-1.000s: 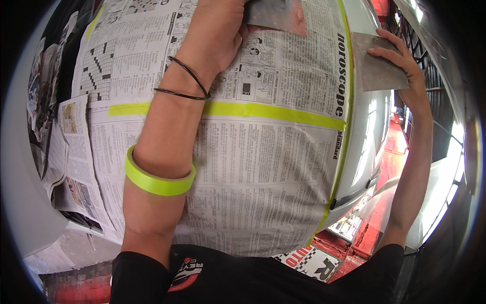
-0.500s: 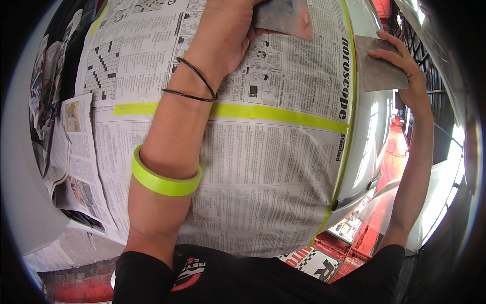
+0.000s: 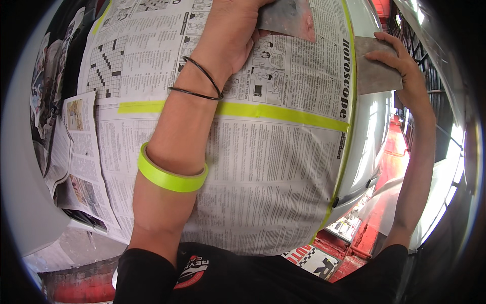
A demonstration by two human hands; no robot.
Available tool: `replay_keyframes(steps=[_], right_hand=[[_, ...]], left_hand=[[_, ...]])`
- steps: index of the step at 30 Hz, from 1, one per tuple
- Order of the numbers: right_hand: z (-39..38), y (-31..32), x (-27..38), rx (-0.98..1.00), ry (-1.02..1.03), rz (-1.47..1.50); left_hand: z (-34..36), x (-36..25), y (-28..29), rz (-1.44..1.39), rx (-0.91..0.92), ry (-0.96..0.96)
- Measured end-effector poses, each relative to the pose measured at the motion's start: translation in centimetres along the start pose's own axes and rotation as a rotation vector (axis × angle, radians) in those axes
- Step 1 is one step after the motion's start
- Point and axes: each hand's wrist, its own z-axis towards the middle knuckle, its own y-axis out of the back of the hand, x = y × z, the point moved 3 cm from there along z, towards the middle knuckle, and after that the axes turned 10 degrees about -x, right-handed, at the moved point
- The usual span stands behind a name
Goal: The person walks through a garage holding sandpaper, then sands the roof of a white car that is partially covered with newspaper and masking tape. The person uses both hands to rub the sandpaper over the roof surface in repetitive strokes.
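My left hand (image 3: 233,35) is at the top edge, fingers partly cut off, closed on a thin grey sheet with red smudges (image 3: 288,15) over newspaper masking (image 3: 263,177). A black loop (image 3: 197,91) circles its wrist; a lime tape roll (image 3: 172,181) hangs round that forearm. At upper right, my right hand (image 3: 410,76) holds a grey square pad (image 3: 377,71) against a white vehicle panel (image 3: 364,131), just outside a lime tape border (image 3: 351,76). A lime tape strip (image 3: 278,115) runs across the newspaper.
Crumpled newspapers (image 3: 55,101) lie over a dark opening at left beside a pale panel (image 3: 25,192). A clear plastic sheet hangs at right, near dark grilles (image 3: 435,91) and bright light. Red surfaces (image 3: 354,258) show below the panel.
My left hand and forearm, with the tape roll, have shifted slightly right. My right hand stays on the panel, its pad moved slightly. The newspaper appears a little further right.
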Motion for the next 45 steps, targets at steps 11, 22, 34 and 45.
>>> replay_keyframes(steps=[11,22,34,45], right_hand=[[0.5,-0.1,1.3,0.007,0.063,-0.238],[2.0,0.4,2.8,0.116,0.148,-0.436],[2.0,0.9,4.1,0.102,0.148,-0.584],[-0.8,2.4,3.7,0.059,-0.112,-0.183]], left_hand=[[-0.1,-0.2,0.2,0.008,0.014,0.003],[-0.5,-0.6,0.0,0.021,-0.053,0.015],[-0.2,-0.3,0.2,-0.036,0.058,0.029],[-0.1,-0.3,0.4,-0.01,-0.004,0.01]])
